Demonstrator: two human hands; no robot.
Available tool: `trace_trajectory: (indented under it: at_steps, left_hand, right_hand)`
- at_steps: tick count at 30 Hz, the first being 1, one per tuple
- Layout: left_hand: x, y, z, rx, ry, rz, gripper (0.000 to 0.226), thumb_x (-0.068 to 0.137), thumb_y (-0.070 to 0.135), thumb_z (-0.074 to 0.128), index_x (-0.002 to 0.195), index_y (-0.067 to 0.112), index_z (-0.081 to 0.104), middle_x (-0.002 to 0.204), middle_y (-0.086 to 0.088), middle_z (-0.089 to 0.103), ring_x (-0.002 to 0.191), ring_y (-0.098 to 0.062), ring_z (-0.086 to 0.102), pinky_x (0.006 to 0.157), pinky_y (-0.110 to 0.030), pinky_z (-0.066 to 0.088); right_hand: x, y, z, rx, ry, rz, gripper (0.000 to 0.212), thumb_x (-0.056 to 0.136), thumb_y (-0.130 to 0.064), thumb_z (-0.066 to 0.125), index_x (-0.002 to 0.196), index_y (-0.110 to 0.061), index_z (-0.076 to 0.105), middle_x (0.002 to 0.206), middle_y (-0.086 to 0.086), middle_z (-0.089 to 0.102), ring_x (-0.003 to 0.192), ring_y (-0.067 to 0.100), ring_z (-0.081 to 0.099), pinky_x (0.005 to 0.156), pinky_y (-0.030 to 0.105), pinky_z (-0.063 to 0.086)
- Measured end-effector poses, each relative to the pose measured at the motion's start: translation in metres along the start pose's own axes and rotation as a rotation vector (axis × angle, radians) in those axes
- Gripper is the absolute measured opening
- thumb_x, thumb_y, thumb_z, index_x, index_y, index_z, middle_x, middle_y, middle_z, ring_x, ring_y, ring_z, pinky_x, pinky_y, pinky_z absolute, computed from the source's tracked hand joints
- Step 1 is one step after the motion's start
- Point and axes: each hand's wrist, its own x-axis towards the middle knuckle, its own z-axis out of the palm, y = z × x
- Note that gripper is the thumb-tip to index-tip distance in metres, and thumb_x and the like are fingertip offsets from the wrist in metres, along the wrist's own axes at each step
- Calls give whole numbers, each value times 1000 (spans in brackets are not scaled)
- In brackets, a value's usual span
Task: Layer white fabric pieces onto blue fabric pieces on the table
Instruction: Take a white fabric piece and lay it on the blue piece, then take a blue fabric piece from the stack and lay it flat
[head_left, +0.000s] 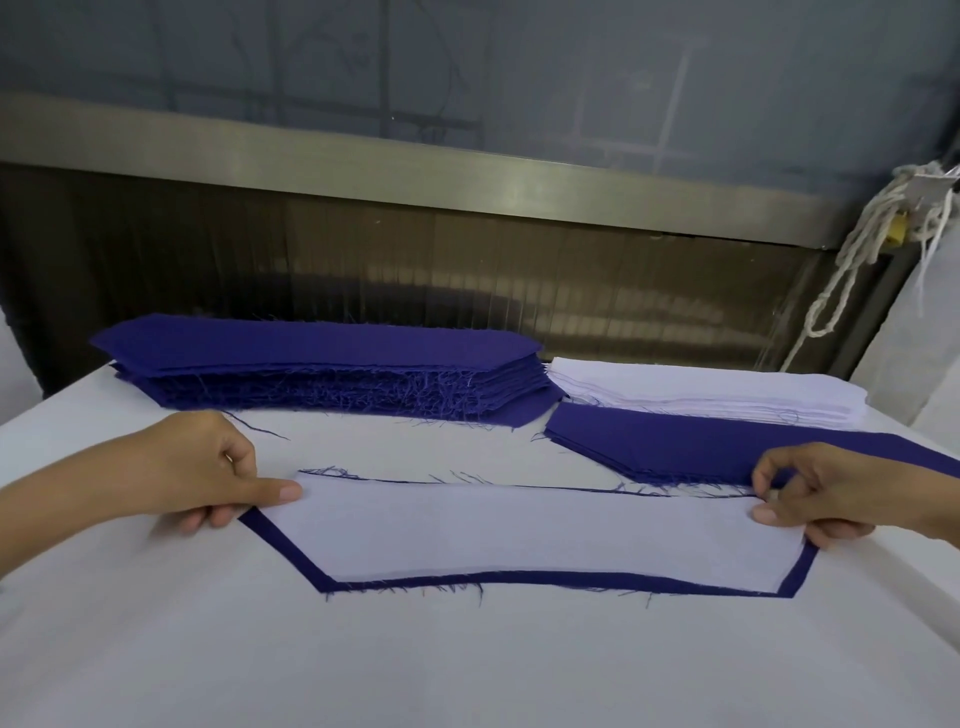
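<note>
White fabric piece (519, 530) is being held flat on a blue fabric piece (519, 578) at the middle of the table (363, 665), with a blue border showing along its 6 o'clock edge. Its 9 o'clock end is being pinched by the left hand (208, 478), and its 3 o'clock end by the curled fingers of the right hand (821, 493). A blue stack (322, 364) is lying at 11 o'clock and a white stack (701, 395) at 1 o'clock.
</note>
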Motion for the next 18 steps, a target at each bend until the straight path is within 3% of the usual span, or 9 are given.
trace_trajectory:
  at_steps: [8,13,15,18]
  left_hand:
    - [8,-13,-8,-42,-8,-37,59,44,78,76,50,20,65,61,-8,72,42,-13,56,45,-15,43]
    - [12,-15,-11,-4,23,-37,59,49,78,72,53,20,67,59,-8,71,42,-14,58,52,-17,48]
    - [14,-13,-13,22,159,3,56,55,76,66,54,21,67,50,-5,67,38,-10,56,58,-23,49]
    - [20,-9,-18,-29,501,151,41,76,58,67,56,22,66,48,5,65,38,-5,55,57,-25,47]
  right_hand:
    - [-12,-9,0,13,-27,-26,48,77,-41,79,98,-3,59,65,19,66,42,13,39,42,20,29]
    - [-19,-14,1,11,-26,-48,36,83,-38,75,92,-5,64,65,18,65,44,13,40,43,19,31]
    - [-18,-15,3,9,23,-65,36,82,-43,72,90,-8,67,63,16,64,44,13,40,41,19,30]
    - [-7,-22,9,95,139,-97,35,77,-49,69,86,-15,70,60,16,62,44,16,38,39,19,28]
